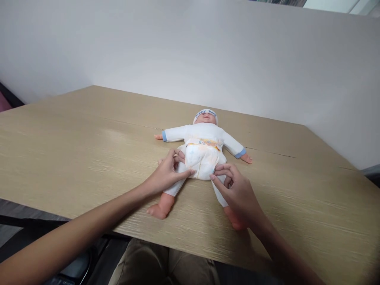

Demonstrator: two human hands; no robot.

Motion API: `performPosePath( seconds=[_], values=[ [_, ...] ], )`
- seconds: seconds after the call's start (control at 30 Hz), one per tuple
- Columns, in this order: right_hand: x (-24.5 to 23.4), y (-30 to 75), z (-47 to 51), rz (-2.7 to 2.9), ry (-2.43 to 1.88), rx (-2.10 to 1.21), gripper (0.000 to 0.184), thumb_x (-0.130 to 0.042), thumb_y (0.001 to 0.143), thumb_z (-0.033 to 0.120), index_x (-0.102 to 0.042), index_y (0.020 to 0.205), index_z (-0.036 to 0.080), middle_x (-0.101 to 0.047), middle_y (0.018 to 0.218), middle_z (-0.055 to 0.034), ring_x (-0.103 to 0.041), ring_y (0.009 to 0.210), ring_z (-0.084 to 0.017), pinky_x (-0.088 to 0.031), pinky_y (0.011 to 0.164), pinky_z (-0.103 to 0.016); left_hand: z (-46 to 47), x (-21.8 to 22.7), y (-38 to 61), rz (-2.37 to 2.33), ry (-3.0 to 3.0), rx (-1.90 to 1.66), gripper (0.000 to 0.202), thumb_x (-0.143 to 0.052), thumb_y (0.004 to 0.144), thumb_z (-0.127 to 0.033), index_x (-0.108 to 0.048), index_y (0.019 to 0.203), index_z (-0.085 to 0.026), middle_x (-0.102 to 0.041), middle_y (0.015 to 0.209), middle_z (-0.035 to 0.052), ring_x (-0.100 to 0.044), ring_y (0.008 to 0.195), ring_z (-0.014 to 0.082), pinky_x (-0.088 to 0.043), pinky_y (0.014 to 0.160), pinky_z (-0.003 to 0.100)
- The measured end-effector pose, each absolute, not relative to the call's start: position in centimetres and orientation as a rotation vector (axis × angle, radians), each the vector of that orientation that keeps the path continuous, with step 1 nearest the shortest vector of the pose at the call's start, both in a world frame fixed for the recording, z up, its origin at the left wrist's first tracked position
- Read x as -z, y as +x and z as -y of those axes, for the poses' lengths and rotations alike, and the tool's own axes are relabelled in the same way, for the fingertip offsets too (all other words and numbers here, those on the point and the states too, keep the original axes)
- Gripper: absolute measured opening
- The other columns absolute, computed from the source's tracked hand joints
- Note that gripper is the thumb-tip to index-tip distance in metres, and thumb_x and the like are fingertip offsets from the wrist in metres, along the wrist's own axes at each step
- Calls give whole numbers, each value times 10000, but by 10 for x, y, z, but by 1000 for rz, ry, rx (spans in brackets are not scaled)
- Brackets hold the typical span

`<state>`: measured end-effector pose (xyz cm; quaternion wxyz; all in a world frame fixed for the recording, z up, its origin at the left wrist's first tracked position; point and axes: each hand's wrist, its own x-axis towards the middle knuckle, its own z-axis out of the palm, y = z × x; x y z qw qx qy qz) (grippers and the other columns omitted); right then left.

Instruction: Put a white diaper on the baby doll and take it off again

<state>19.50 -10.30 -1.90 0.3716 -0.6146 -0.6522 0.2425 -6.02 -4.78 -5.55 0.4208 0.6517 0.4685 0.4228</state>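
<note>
On grained tabletop [74, 150] — doll [203, 131], puffy diaper [202, 160], curled fingers [227, 168] against it

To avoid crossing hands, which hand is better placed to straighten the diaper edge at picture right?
Probably the right hand: its fingertips are at that diaper edge; the left hand is opposite.

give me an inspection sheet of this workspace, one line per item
surface: table wood-toned, thin seams in its top
things: doll on its back, arms spread, feet towards the person; diaper around its hips
clutter: nothing seen
left hand: at one leg edge of the diaper, thumb and fingers apart
right hand: at the other leg edge, thumb and fingertips close together; whether they pinch it, cannot tell
cables: nothing seen for certain
surroundings: pale panel behind the table; the person's trousers below the near edge
</note>
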Motion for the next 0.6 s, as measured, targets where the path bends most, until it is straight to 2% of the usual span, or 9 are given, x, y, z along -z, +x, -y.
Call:
performPosePath(
  seconds=[0.1, 0.23, 0.47, 0.6],
  values=[
    [20, 195, 102, 1752, -1554, -569, 260, -697, 971, 475, -735, 1105, 255, -861, 1005, -37, -612, 589, -183, -486, 679, -358, 47, 55, -60, -1149, 1628, -1054, 545, -925, 847, -493, -613, 1212, -233, -748, 1177, 86, -698, 1073, 283, -495, 962, 419],
    [20, 193, 102, 1865, -1525, -492, 259, -652, 1006, 471, -771, 1072, 251, -860, 949, -44, -623, 573, -193, -472, 667, -359, 46, 51, -62, -1159, 1700, -978, 463, -877, 880, -548, -710, 1151, -211, -777, 1099, 85, -692, 976, 263, -496, 891, 383],
    [18, 193, 103, 1710, -1587, -575, 320, -733, 953, 529, -725, 1085, 237, -863, 1028, -47, -624, 581, -173, -478, 658, -339, 44, 44, -64, -1177, 1766, -845, 432, -768, 949, -632, -774, 1014, -204, -738, 934, 38, -602, 817, 209, -442, 742, 327],
    [19, 193, 104, 1780, -1610, -526, 326, -676, 981, 522, -797, 1064, 230, -785, 760, -16, -578, 537, -184, -445, 644, -340, 42, 46, -62, -1065, 1610, -876, 437, -770, 951, -619, -780, 1114, -214, -770, 1003, 76, -675, 916, 258, -533, 808, 374]
  ],
)
